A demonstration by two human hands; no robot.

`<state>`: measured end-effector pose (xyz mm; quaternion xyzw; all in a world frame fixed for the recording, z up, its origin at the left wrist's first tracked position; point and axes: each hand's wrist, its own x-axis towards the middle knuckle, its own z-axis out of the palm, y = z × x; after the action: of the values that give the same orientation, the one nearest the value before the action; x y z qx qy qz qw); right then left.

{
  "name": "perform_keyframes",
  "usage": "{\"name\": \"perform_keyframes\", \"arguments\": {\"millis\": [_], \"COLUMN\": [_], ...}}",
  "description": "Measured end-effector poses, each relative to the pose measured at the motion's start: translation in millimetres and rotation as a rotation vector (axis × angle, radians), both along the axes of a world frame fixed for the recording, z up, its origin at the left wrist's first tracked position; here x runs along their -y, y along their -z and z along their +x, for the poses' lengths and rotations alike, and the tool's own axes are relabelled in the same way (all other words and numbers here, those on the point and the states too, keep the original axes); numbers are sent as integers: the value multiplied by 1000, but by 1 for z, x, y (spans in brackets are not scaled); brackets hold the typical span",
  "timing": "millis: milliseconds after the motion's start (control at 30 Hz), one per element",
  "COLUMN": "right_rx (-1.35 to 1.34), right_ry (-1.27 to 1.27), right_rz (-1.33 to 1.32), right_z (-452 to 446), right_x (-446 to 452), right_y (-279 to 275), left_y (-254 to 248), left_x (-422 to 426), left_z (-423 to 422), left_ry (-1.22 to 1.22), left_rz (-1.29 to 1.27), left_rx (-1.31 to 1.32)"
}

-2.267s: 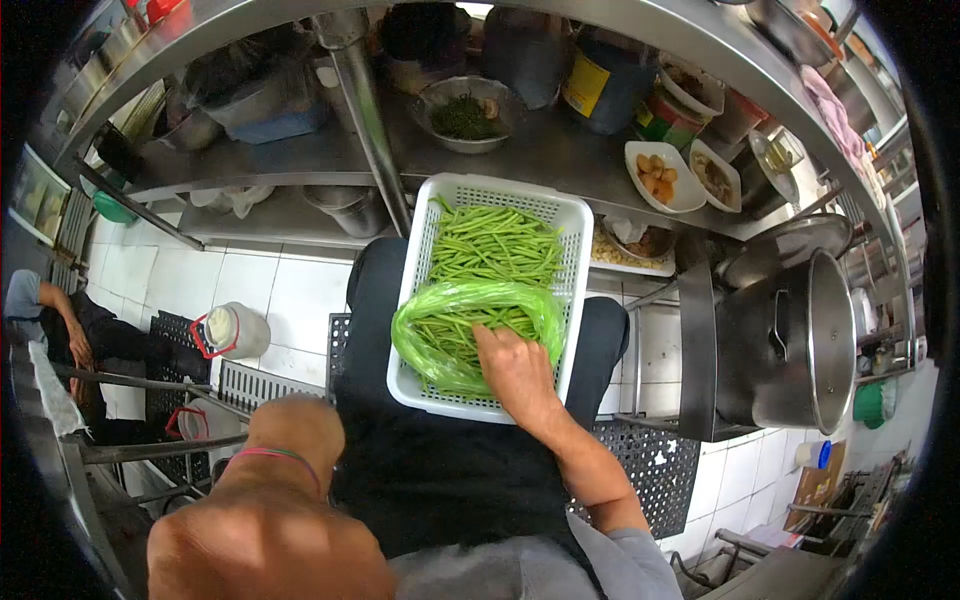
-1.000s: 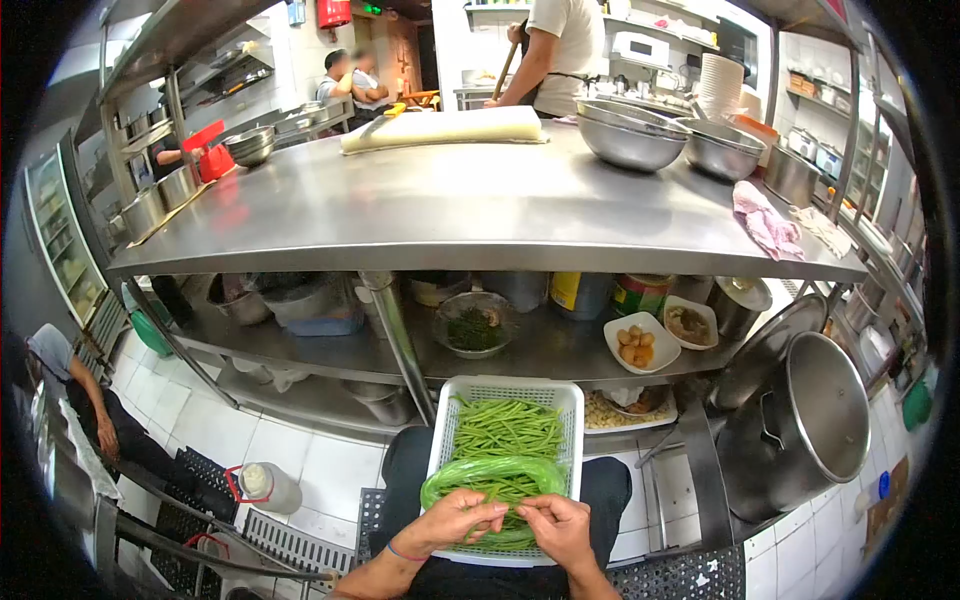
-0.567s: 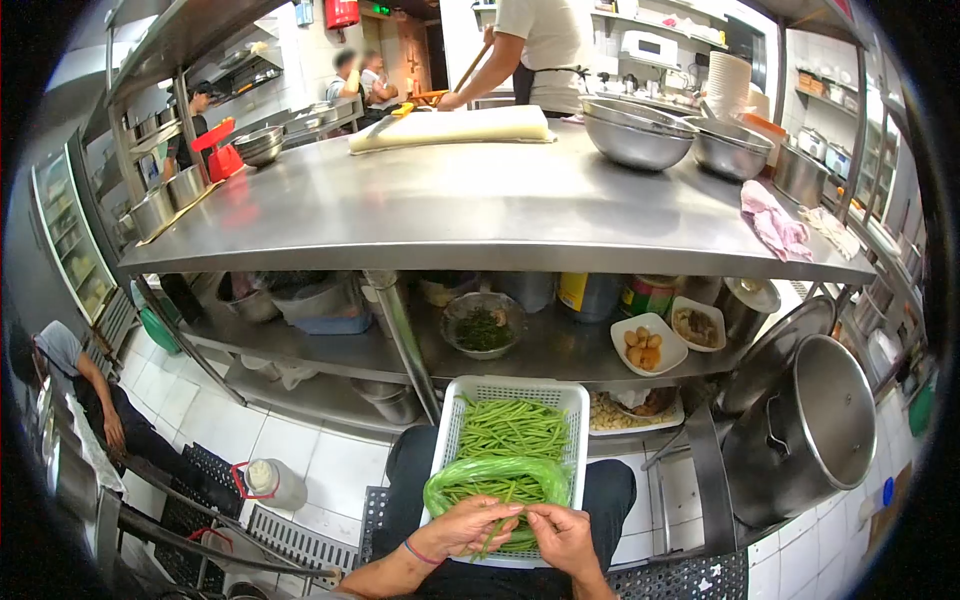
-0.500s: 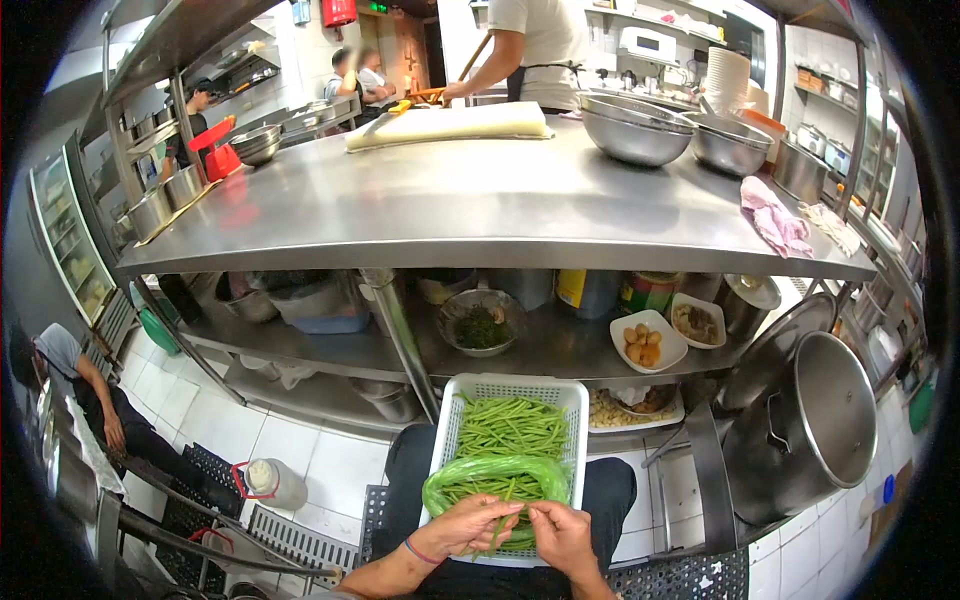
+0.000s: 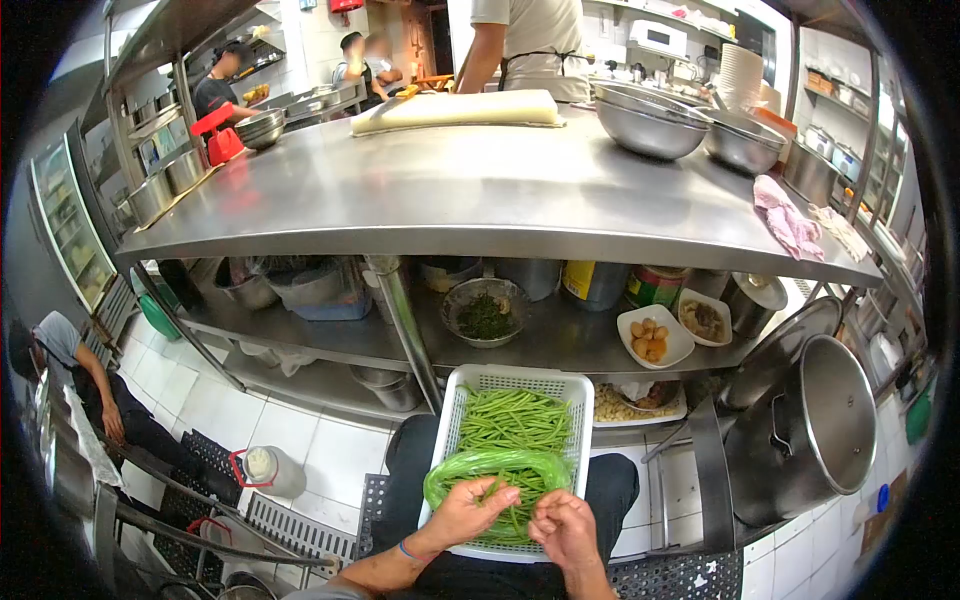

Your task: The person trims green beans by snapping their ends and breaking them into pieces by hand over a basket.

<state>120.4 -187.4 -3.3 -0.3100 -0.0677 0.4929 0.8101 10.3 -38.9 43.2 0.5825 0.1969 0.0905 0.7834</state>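
Observation:
A white plastic basket point(image 5: 580, 420) rests on my lap, with green beans point(image 5: 515, 420) heaped in its far part. In its near part lies a green plastic bag point(image 5: 470, 464), its mouth open and more green beans inside. Over the bag's left side, my left hand point(image 5: 472, 512) is closed on a green bean, a bit of which shows at the fingertips. My right hand point(image 5: 566, 530) is just to the right, fingers curled in a pinch above the bag's near right edge. What those fingers hold, if anything, cannot be made out. A gap separates the hands.
Ahead stands a steel worktable point(image 5: 450, 190) with bowls point(image 5: 650, 125) and a pink cloth point(image 5: 788, 218) on top. Its lower shelf holds a dish of round food point(image 5: 653, 338). A large pot point(image 5: 800, 430) stands to my right, a white jug point(image 5: 275, 470) to my left. Other people work nearby.
My hands, together at the bean before, have moved apart, the right one shifting rightward. The camera view has tilted slightly. Across the table, a person's arm has drawn back and another person leans in.

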Motion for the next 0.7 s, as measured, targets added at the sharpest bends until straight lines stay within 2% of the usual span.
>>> {"name": "perform_keyframes", "arguments": {"millis": [100, 233, 300, 400, 700], "right_rx": [1, 287, 315, 310, 513], "right_ry": [-79, -174, -259, -297, -202], "right_rz": [-58, -191, -204, -165, -263], "right_z": [-12, -19, -18, -20, -24], "right_x": [-5, -8, -7, -7, -4], "right_y": [2, 5, 6, 10, 7], "left_y": [10, 12, 10, 6, 11], "left_x": [1, 2, 1, -5, -9], "left_z": [5, 2, -1, 0, -4], "left_ry": [-132, -185, -199, -313, -374], "left_rz": [544, 404, 271, 535, 555], "left_rx": [203, 113, 51, 159, 99]}}
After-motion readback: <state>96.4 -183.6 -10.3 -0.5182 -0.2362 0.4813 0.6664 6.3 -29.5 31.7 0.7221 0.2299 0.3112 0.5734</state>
